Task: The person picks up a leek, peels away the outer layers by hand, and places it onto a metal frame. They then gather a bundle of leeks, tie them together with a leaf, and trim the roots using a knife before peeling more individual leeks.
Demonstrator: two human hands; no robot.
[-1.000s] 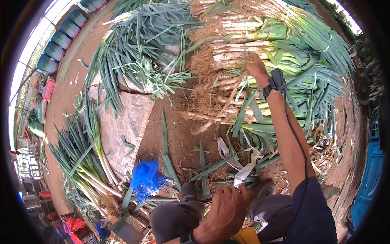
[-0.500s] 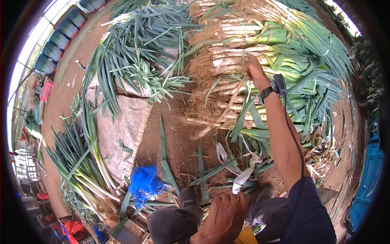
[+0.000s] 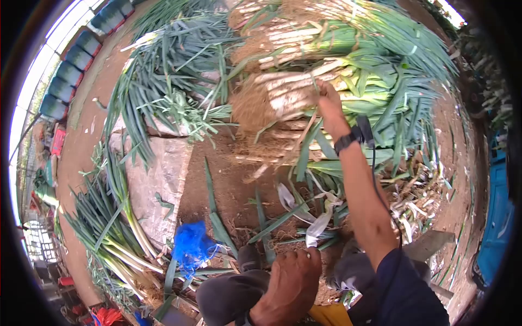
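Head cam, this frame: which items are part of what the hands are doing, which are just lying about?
In hand:
- right hand gripping the tied bundle of white-stalked green leeks
- left hand holding a pale strip of leek skin

Lying about:
- crumpled blue plastic netting
- loose leeks on the dirt
- grey sheet
- row of blue barrels

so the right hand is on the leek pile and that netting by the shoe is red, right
Not quite: the netting by the shoe is blue, not red, as the head view shows. The rest holds: the right hand is on the leek pile.
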